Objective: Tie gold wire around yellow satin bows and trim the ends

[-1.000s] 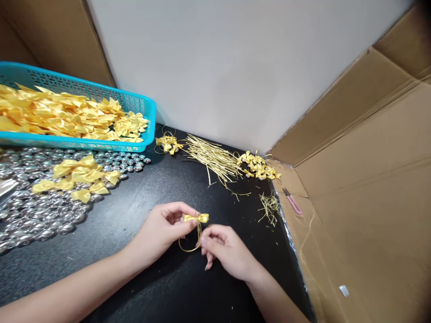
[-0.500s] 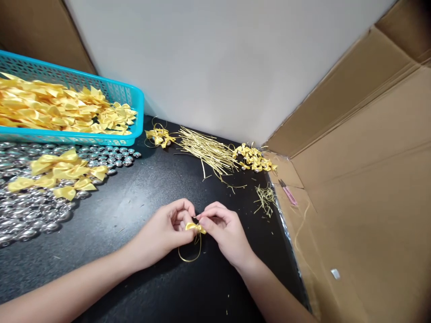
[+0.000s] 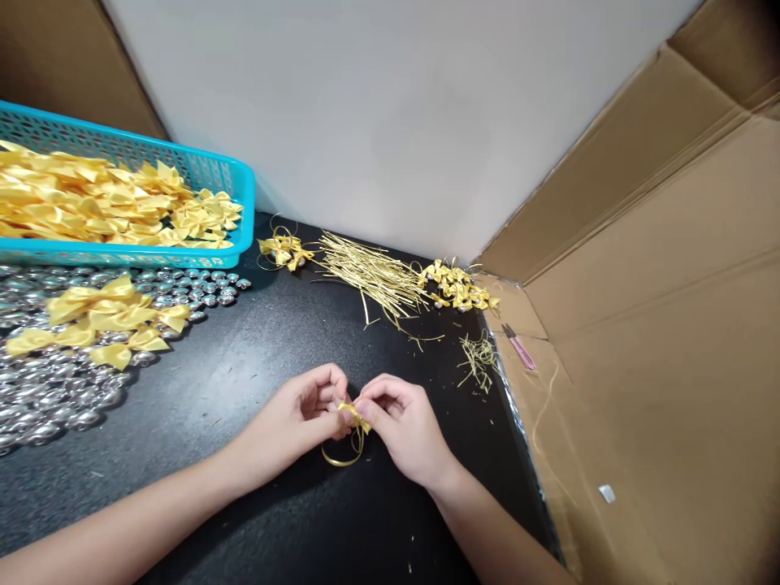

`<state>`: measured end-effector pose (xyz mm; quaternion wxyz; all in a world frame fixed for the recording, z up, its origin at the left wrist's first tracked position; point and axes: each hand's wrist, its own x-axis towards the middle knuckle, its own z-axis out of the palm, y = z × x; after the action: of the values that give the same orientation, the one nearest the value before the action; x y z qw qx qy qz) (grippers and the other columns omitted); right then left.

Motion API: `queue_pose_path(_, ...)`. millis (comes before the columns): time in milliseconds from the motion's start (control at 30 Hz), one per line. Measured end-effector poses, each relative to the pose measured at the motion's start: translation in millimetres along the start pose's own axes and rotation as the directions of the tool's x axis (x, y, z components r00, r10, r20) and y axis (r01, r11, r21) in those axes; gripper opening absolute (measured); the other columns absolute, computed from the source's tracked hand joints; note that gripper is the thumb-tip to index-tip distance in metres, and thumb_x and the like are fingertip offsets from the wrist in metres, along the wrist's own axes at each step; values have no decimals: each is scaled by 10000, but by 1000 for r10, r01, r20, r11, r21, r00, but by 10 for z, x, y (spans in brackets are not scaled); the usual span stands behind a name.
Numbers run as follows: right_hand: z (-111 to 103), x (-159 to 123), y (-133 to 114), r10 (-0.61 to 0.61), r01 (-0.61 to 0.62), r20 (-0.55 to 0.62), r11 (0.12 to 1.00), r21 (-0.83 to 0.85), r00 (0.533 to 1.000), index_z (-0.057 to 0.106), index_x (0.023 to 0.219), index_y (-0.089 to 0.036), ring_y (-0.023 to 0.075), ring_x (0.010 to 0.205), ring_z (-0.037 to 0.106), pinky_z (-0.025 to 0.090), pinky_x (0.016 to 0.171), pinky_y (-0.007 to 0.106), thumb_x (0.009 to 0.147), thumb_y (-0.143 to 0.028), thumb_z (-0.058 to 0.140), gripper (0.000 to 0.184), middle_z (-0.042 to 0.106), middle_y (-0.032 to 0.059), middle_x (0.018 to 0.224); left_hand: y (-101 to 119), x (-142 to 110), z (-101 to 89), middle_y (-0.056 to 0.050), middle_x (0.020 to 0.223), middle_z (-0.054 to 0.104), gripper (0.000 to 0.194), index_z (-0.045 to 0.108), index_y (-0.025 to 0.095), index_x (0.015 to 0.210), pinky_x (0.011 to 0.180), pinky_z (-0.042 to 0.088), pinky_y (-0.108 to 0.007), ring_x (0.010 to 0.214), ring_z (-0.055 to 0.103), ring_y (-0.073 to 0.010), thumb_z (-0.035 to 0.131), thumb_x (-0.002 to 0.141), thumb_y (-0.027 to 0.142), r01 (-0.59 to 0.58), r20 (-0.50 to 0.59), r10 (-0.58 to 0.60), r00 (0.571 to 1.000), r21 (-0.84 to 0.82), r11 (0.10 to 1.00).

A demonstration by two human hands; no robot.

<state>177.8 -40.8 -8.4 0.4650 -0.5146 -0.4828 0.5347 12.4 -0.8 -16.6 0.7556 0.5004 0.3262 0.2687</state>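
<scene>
Between my two hands is a small yellow ribbon bow (image 3: 361, 419), held above the black table. My left hand (image 3: 310, 413) pinches its left side between thumb and fingers. From the right, my right hand (image 3: 399, 418) grips the other side with thumb and forefinger. A loop of thin gold cord (image 3: 342, 464) hangs below the bow, beside my left fingertips. The fingers partly hide the bow's middle, and I cannot make out what is there.
A turquoise basket (image 3: 242, 236) of yellow bows stands back left. In front lie silver beads (image 3: 67, 398) with loose bows (image 3: 115, 313) on top. Along the wall are gold cords (image 3: 371, 272) and finished-looking bows (image 3: 457, 286). Cord scraps (image 3: 478, 357) and pink snips (image 3: 520, 348) lie right.
My hands have drawn slightly closer together on the bow, and my fingertips now meet at it. The hanging cord loop has shifted and looks flatter. The view has tilted slightly.
</scene>
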Motion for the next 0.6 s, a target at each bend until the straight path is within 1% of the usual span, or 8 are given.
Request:
queue_pose_path(100, 4, -3, -6, -27, 27, -10, 1000, -2, 1000, 661, 682, -168, 144, 724, 571, 459, 677, 267, 758, -261, 695, 124, 608, 20, 746, -17, -5, -11, 78, 638, 476, 309, 430, 199, 837, 557, 337, -192, 579, 402, -77, 690, 827, 365, -19, 2, 19, 1000, 51, 999)
queue_pose_path(233, -11, -2, -11, -56, 56, -1, 998, 13, 998, 676, 675, -166, 125, 691, 540, 446, 646, 250, 757, -261, 709, 129, 562, 5, 715, -21, -13, -26, 58, 705, 501, 257, 446, 196, 892, 611, 368, -203, 651, 441, -92, 655, 873, 346, -82, 75, 73, 994, 116, 990)
queue_pose_path(300, -16, -6, -1, -64, 64, 5, 998, 22, 998, 680, 671, -165, 120, 685, 536, 446, 643, 246, 753, -251, 713, 123, 553, 2, 714, -17, -11, -28, 52, 733, 508, 232, 445, 199, 892, 634, 380, -209, 678, 452, -96, 635, 889, 332, -112, 87, 102, 991, 118, 987)
queue_pose_path(500, 19, -16, 43, -119, 125, -89, 990, 69, 989, 673, 694, -171, 110, 680, 550, 447, 633, 227, 769, -218, 697, 92, 573, -2, 729, -16, 7, -19, 49, 745, 505, 205, 453, 198, 885, 652, 396, -220, 701, 467, -104, 624, 894, 312, -160, 81, 150, 985, 139, 977)
queue_pose_path(600, 26, 2, 41, -83, 101, -129, 984, 148, 988, 655, 715, -176, 112, 681, 587, 473, 637, 220, 782, -236, 696, 98, 615, 0, 729, -14, 5, -1, 41, 759, 525, 192, 461, 196, 881, 668, 409, -230, 722, 491, -114, 622, 889, 300, -152, 68, 143, 987, 173, 973)
